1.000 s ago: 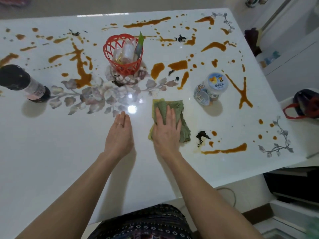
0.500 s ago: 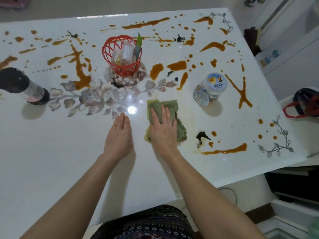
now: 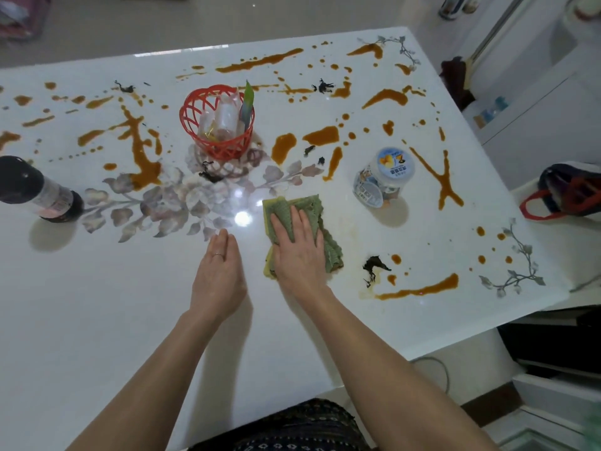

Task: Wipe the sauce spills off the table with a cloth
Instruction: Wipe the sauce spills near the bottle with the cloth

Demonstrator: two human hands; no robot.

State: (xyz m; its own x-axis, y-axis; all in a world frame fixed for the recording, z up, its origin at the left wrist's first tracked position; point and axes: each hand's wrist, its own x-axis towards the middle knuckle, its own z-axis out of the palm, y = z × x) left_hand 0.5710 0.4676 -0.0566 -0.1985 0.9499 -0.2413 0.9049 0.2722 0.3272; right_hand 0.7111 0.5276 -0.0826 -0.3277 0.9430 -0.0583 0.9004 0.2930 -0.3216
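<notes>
The right hand (image 3: pixel 299 252) lay palm down on the green cloth (image 3: pixel 313 206), its fingers (image 3: pixel 292 222) straight and close together, pressing the cloth flat on the white table (image 3: pixel 97 320) just near of the table's middle. The hand covered the cloth's near half; only the far edge, the right side and a yellowish strip on the left showed. The left hand (image 3: pixel 218 275) rested flat on the bare table beside it, fingers together, holding nothing.

Brown sauce spills (image 3: pixel 419 289) lay across the far half and the right side of the table, the closest streak to the right of the cloth. A dark scrap (image 3: pixel 374 265) sat by that streak; what it was could not be told.

A red basket (image 3: pixel 216 125) stood beyond the hands, its contents hard to make out. A tilted jar (image 3: pixel 383 179) stood right of the cloth, its label unreadable. A dark bottle (image 3: pixel 35 193) was cut off by the left edge, and a bag (image 3: pixel 566 193) by the right edge.
</notes>
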